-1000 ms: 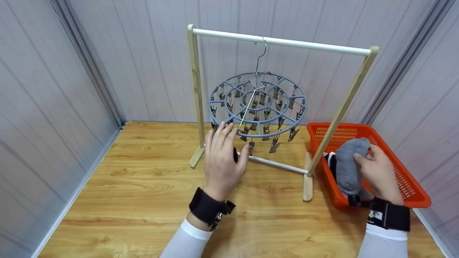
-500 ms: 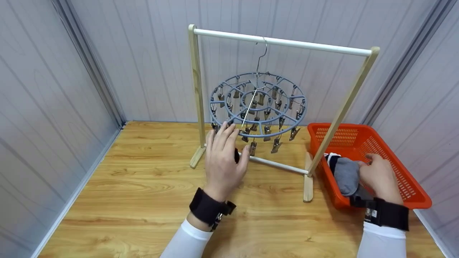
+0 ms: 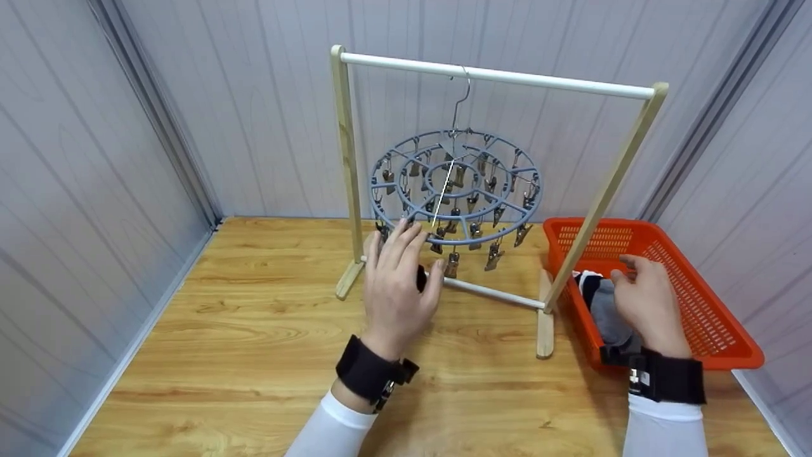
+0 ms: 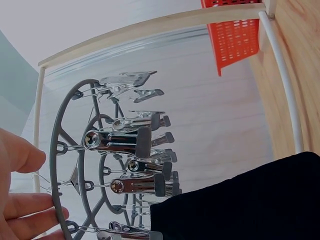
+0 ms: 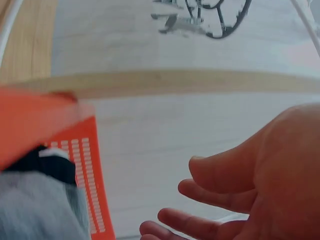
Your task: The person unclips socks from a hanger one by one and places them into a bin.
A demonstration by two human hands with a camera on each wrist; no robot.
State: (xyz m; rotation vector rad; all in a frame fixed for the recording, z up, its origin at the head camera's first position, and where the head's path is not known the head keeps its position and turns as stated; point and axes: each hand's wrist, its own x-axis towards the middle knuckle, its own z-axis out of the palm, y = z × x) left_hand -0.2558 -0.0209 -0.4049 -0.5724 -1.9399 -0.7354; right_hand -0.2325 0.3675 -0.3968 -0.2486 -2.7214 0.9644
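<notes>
My left hand [image 3: 398,295] touches the near-left rim of a round grey clip hanger [image 3: 463,242], its fingers nearly straight. In the left wrist view, the fingertips lie against the ring beside several metal clips [image 4: 120,140]. A black piece of cloth [image 4: 235,205] hangs below the clips there, mostly hidden behind the hand in the head view. My right hand [image 3: 648,304] is over the orange basket [image 3: 717,298], fingers loosely bent and holding nothing. A grey sock [image 3: 609,312] lies in the basket's left side, beside black and white cloth [image 3: 590,284].
The hanger hooks onto the white top bar [image 3: 539,79] of a wooden-legged rack. The rack's right post [image 3: 602,203] stands between hanger and basket. A white lower bar [image 3: 495,292] crosses low over the wooden table [image 3: 254,355]. Panel walls enclose the back and sides.
The right hand has let the grey sock down into the basket, then lifted off it and shifted left. The left hand stays at the hanger rim, with only slight movement.
</notes>
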